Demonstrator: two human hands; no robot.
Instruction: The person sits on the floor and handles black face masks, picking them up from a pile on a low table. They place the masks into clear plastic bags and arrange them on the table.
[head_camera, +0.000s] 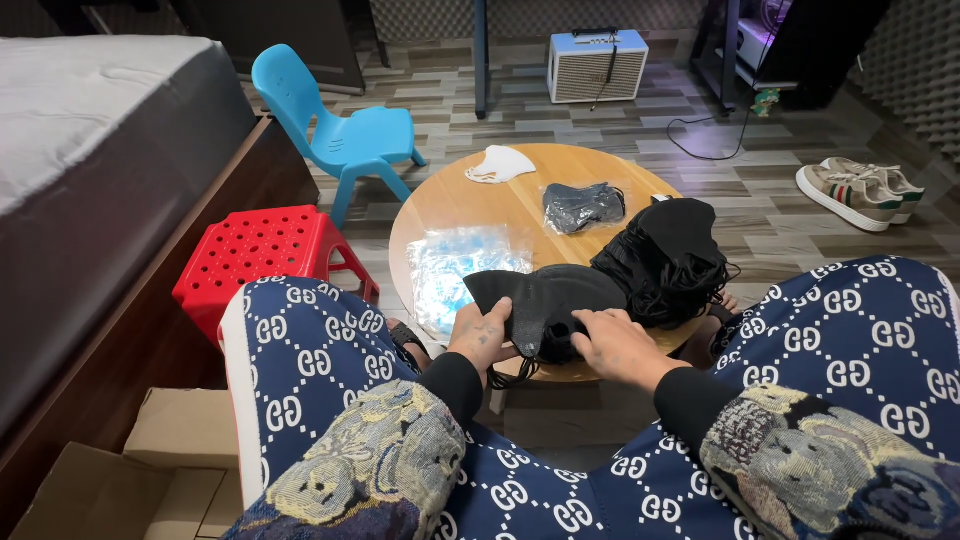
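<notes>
Wood-look plank flooring and a small round wooden table (440, 205) set the scene, viewed from above by a seated person whose patterned blue trouser legs fill the near foreground. At the table's near edge, the left hand (483, 335) pinches the left end of a black face mask (545, 300), fingers curled around its edge with ear loops dangling below the rim, while the right hand (612, 343) rests flat on the mask's lower right side, fingers spread and closed on nothing. The mask lies between the two hands, its long axis running left to right along the near edge, slightly closer to the left hand, which alone has a real hold on it. Just beyond the right hand, touching the mask's far right end, sits a heap of black masks (668, 258) with tangled loops; how many are in it cannot be told. At the table's left edge lies a clear plastic bag (455, 265) with something pale blue inside, its contents unclear. Farther in, near the centre, is a sealed packet of dark masks (583, 206), and at the far edge a single white mask (500, 165). Left of the table stand a red plastic stool (262, 255) and, beyond it, a blue plastic chair (340, 130). An open cardboard box (130, 470) is cut off at the lower left, beside a dark bed frame. A pair of sneakers (860, 188) lies on the floor at right, a small amplifier (597, 65) at the far end.
</notes>
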